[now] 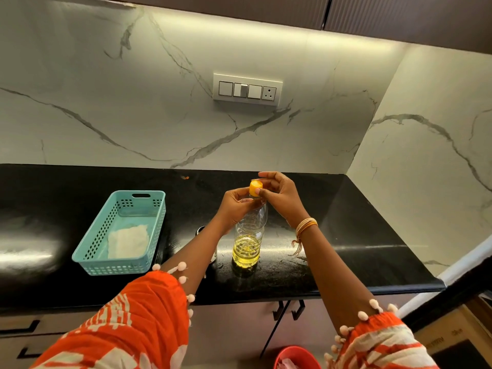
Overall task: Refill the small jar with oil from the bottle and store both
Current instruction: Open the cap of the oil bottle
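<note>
A black desk [346,235] under marble walls carries the oil bottle [246,246], upright and roughly a third full. The left hand [235,206] grips its neck; the right hand [279,195] pinches the yellow cap [255,188]. Whether pouring has happened is unclear; storing remains.

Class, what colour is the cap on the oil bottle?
Yellow-orange: the cap, pinched by the right hand, shows best in the head view.

We find no legible text; faint print on the cardboard box [450,339] at lower right is unreadable.
</note>
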Demonstrator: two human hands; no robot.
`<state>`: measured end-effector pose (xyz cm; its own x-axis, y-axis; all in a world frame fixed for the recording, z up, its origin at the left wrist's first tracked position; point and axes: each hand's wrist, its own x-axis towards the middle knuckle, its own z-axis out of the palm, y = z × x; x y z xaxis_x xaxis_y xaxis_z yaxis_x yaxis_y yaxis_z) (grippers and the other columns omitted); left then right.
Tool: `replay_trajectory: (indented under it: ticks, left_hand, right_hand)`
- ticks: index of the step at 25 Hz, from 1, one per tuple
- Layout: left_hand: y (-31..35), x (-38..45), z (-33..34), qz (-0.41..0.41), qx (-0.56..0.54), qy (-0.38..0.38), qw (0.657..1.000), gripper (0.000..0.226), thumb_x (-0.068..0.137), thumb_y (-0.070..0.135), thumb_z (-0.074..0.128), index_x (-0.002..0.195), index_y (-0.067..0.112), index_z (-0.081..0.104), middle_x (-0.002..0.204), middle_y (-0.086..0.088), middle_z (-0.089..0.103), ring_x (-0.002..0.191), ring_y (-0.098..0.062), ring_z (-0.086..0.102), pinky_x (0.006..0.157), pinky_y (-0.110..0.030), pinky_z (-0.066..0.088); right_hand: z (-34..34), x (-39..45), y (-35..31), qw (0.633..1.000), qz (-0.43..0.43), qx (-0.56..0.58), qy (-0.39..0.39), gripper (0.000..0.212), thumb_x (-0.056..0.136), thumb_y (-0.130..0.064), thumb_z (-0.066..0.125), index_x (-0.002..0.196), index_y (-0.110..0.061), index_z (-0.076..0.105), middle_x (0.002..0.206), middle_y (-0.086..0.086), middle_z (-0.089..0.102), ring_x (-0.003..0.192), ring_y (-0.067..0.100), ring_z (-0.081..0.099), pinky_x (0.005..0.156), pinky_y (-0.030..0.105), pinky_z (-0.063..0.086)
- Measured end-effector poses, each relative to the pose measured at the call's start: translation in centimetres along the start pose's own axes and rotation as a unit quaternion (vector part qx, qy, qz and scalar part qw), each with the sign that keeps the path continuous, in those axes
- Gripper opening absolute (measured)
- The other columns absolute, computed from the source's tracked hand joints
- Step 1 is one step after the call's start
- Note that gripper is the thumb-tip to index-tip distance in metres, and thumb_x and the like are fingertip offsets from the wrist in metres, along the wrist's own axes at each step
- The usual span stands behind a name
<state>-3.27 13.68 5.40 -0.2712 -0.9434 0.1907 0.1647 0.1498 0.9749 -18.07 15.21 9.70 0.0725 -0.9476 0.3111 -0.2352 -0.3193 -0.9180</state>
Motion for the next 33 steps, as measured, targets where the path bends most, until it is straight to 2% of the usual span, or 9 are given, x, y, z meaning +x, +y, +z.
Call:
replay_trajectory:
  ticks: [4, 8, 12, 16, 18, 21, 27, 30, 33]
  left_hand:
    - [0.2, -0.2, 0.1, -0.005, -0.001, -0.007, 1.0, 0.026, 0.084, 0.005, 0.07, 0.11, 0.011, 0.068, 0.093, 0.001, 0.074, 0.088, -0.013, 0.072, 0.072, -0.024, 0.056]
    - [0.2, -0.1, 0.0, -0.003, 0.016, -0.002, 1.0, 0.027, 0.084, 0.005, 0.071, 0.111, 0.007, 0.068, 0.098, -0.006, 0.073, 0.09, -0.015, 0.072, 0.075, -0.025, 0.056]
    - [0.1, -0.1, 0.0, -0.005, 0.036, 0.002, 0.999, 0.025, 0.08, 0.006, 0.075, 0.104, 0.01, 0.071, 0.093, -0.005, 0.074, 0.086, -0.013, 0.071, 0.074, -0.025, 0.056]
    - [-0.6, 0.1, -0.2, -0.019, 0.04, 0.007, 0.999, 0.032, 0.077, 0.009, 0.078, 0.108, 0.013, 0.071, 0.098, -0.008, 0.074, 0.095, -0.021, 0.07, 0.085, -0.038, 0.056]
    - [-1.3, 0.2, -0.2, -0.025, 0.049, 0.009, 0.998, 0.035, 0.074, 0.017, 0.082, 0.108, 0.017, 0.071, 0.101, -0.006, 0.074, 0.102, -0.025, 0.068, 0.091, -0.044, 0.055]
    - [-1.7, 0.1, -0.2, -0.036, 0.054, 0.023, 0.998, 0.049, 0.063, 0.037, 0.085, 0.109, 0.026, 0.071, 0.112, -0.004, 0.071, 0.114, -0.029, 0.062, 0.097, -0.048, 0.051]
    - [-2.4, -0.6, -0.1, -0.037, 0.078, 0.014, 0.996, 0.048, 0.073, 0.013, 0.083, 0.112, 0.029, 0.061, 0.119, 0.004, 0.061, 0.122, -0.024, 0.052, 0.104, -0.043, 0.045]
    - [-2.6, -0.8, -0.3, -0.043, 0.079, 0.014, 0.996, 0.061, 0.062, 0.029, 0.088, 0.116, 0.032, 0.06, 0.124, -0.005, 0.061, 0.124, -0.028, 0.053, 0.101, -0.05, 0.048]
    - [-2.7, -0.8, -0.2, -0.045, 0.09, 0.018, 0.995, 0.065, 0.056, 0.039, 0.087, 0.115, 0.033, 0.06, 0.122, -0.004, 0.063, 0.123, -0.026, 0.055, 0.1, -0.049, 0.049]
  right_hand:
    - [0.1, 0.4, -0.2, 0.999, -0.015, -0.009, -0.052, 0.047, 0.084, -0.002, 0.068, 0.128, -0.004, 0.05, 0.119, 0.009, 0.065, 0.109, 0.018, 0.065, 0.09, 0.029, 0.055]
    - [0.2, 0.6, -0.3, 0.999, -0.009, 0.035, -0.034, 0.04, 0.086, -0.005, 0.066, 0.124, -0.004, 0.055, 0.114, 0.008, 0.067, 0.106, 0.019, 0.067, 0.092, 0.033, 0.054]
    - [-0.1, 0.3, 0.3, 0.975, 0.079, 0.186, 0.087, 0.027, 0.091, -0.015, 0.062, 0.117, -0.007, 0.062, 0.112, 0.011, 0.07, 0.101, 0.02, 0.068, 0.086, 0.033, 0.056]
    - [0.3, -1.2, 4.5, 0.924, 0.242, 0.227, 0.193, 0.02, 0.095, -0.027, 0.058, 0.095, -0.01, 0.067, 0.099, 0.013, 0.071, 0.076, 0.017, 0.064, 0.066, 0.031, 0.056]
    - [0.9, -2.9, 7.6, 0.891, 0.311, 0.209, 0.255, 0.024, 0.095, -0.028, 0.057, 0.083, -0.01, 0.066, 0.09, 0.012, 0.071, 0.067, 0.014, 0.06, 0.058, 0.027, 0.051]
    - [1.1, -5.6, 12.0, 0.861, 0.377, 0.16, 0.301, 0.023, 0.095, -0.026, 0.058, 0.081, -0.008, 0.063, 0.082, 0.01, 0.066, 0.067, 0.018, 0.061, 0.054, 0.029, 0.052]
    - [-0.2, -7.8, 16.3, 0.86, 0.438, -0.018, 0.262, 0.027, 0.088, -0.023, 0.068, 0.094, 0.003, 0.07, 0.084, 0.018, 0.067, 0.074, 0.028, 0.064, 0.04, 0.026, 0.049]
    - [-0.1, -8.2, 16.9, 0.871, 0.427, -0.065, 0.234, 0.021, 0.084, -0.02, 0.072, 0.091, 0.0, 0.072, 0.084, 0.016, 0.069, 0.068, 0.024, 0.067, 0.038, 0.023, 0.05]
    - [0.3, -7.9, 16.9, 0.882, 0.404, -0.1, 0.22, 0.013, 0.082, -0.018, 0.074, 0.083, -0.004, 0.073, 0.082, 0.015, 0.07, 0.065, 0.023, 0.068, 0.046, 0.029, 0.056]
